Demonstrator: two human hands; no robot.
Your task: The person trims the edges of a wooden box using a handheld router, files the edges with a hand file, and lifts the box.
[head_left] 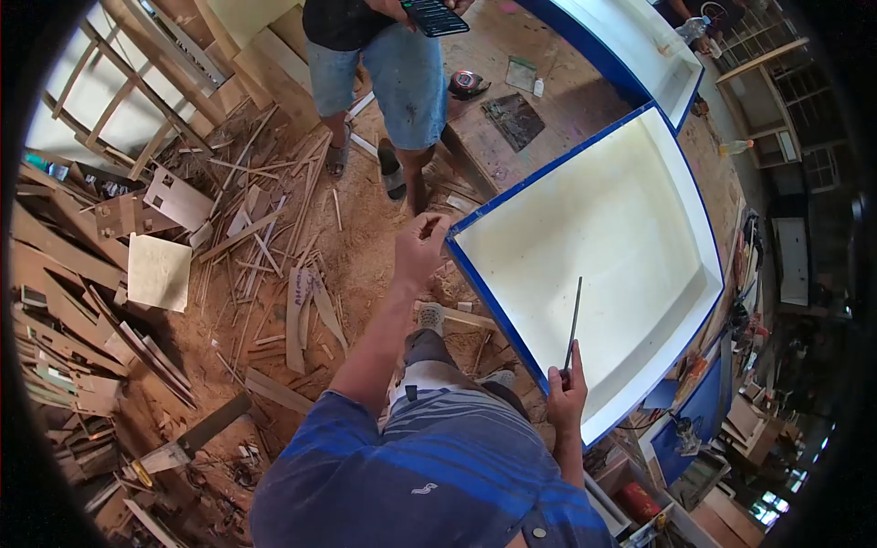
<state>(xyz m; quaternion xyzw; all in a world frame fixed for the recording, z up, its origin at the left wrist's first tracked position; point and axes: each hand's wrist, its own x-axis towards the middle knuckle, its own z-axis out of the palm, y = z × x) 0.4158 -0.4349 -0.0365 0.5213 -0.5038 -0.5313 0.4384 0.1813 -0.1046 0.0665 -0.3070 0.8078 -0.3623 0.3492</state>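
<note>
My left hand (pixel 423 245) is closed, its fingertips pinched beside the near left corner of a white tray-like panel (pixel 585 219) with blue outer edges. Whatever is in that pinch, if anything, is too small to make out. My right hand (pixel 566 395) grips the lower end of a thin dark rod (pixel 575 315), which looks like a slim file. The rod points up and away over the panel's pale inner face. The panel lies on a wooden workbench (pixel 489 137), its blue edge toward me.
Across from me stands a person (pixel 384 73) holding a dark phone-like device (pixel 437 16). A tape measure (pixel 468 85) and a dark square sheet (pixel 513 121) lie on the bench. Wood offcuts (pixel 260 228) and sawdust litter the floor at left. Another blue-edged panel (pixel 630 41) lies beyond.
</note>
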